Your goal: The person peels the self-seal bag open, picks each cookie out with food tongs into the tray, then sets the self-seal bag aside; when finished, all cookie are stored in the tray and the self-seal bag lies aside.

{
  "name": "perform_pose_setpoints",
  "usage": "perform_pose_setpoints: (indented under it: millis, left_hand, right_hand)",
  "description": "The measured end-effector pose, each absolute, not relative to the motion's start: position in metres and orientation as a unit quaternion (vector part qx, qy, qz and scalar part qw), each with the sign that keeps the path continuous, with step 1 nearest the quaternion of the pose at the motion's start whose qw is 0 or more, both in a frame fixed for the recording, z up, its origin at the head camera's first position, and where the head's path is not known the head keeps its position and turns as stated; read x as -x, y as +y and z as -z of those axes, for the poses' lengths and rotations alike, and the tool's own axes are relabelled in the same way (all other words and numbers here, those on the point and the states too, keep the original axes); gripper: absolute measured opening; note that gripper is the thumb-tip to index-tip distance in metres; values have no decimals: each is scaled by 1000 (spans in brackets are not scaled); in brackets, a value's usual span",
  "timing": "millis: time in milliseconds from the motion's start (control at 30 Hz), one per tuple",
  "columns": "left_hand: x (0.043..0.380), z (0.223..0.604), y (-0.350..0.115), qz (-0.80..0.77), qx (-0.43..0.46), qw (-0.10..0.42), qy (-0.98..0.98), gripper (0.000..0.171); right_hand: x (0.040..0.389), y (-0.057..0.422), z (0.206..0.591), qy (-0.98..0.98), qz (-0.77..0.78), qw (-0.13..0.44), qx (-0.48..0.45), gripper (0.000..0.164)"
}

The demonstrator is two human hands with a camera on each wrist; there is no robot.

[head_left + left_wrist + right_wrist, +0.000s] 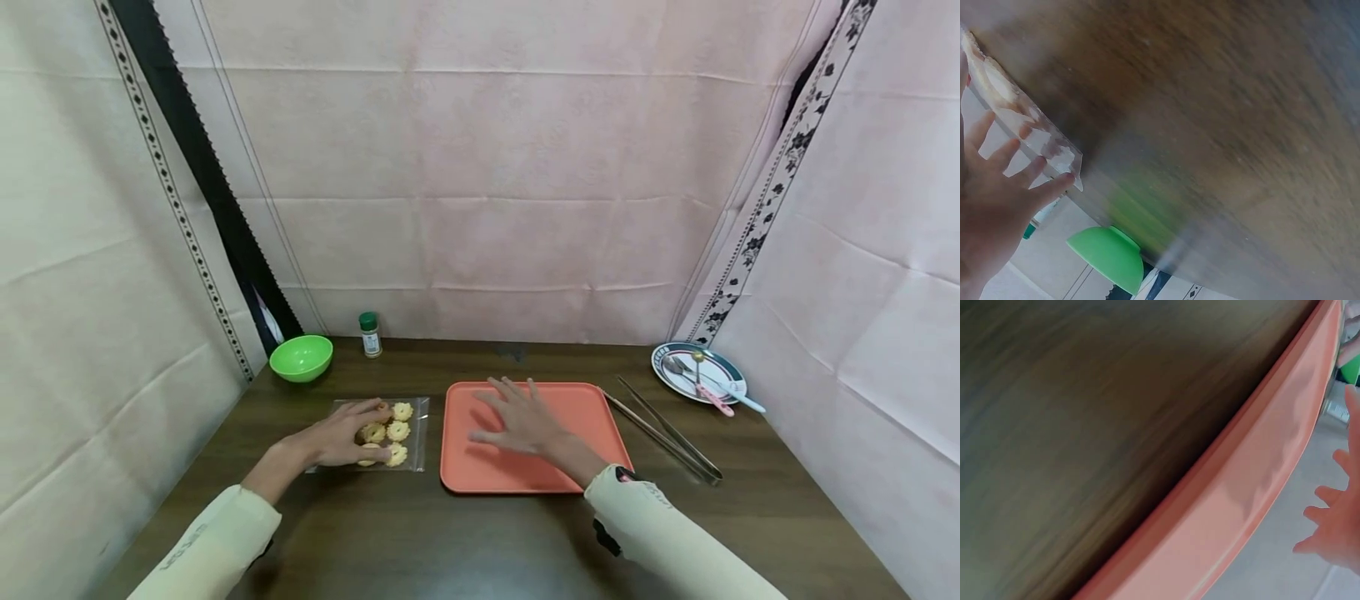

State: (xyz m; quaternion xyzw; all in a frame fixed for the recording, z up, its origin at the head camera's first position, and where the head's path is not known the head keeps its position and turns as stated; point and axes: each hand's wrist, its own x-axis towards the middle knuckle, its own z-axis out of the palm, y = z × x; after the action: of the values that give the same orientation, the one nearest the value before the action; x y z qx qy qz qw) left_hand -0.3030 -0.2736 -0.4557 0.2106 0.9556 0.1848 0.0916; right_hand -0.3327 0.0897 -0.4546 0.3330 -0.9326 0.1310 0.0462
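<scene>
A clear plastic bag of yellow flower-shaped cookies lies left of centre on the table. Over its left part rests my left hand, fingers spread and only slightly bent. The left wrist view has that hand's fingertips at the bag's edge; whether they press on it I cannot tell. To the right is a flat coral tray. My right hand hovers above the tray with fingers spread, holding nothing; a gap shows between hand and tray in the right wrist view.
Metal tongs lie just right of the tray. Farther right, a rimmed plate bears a pink-handled utensil and a blue-handled one. A green bowl and a green-capped bottle stand at the back left. Cloth walls enclose the table.
</scene>
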Motion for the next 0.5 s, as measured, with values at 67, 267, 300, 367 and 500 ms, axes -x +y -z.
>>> perform_pose_setpoints:
  millis: [67, 267, 300, 367, 500]
  left_hand:
    - [303, 456, -273, -183, -210, 97, 955, 85]
    - [303, 457, -273, -175, -203, 107, 958, 85]
    - [304, 458, -273, -173, -201, 107, 958, 85]
    - [304, 459, -273, -171, -200, 105, 959, 85]
    - [306, 460, -273, -167, -197, 107, 960, 85]
  right_hand:
    - [332, 80, 455, -928, -128, 45, -346, 76]
    - [331, 52, 458, -916, -115, 41, -383, 68]
    - [331, 48, 458, -915, -111, 39, -386, 67]
    - [329, 39, 459, -913, -107, 38, -392, 64]
    - [326, 23, 461, -909, -98, 34, -404, 58]
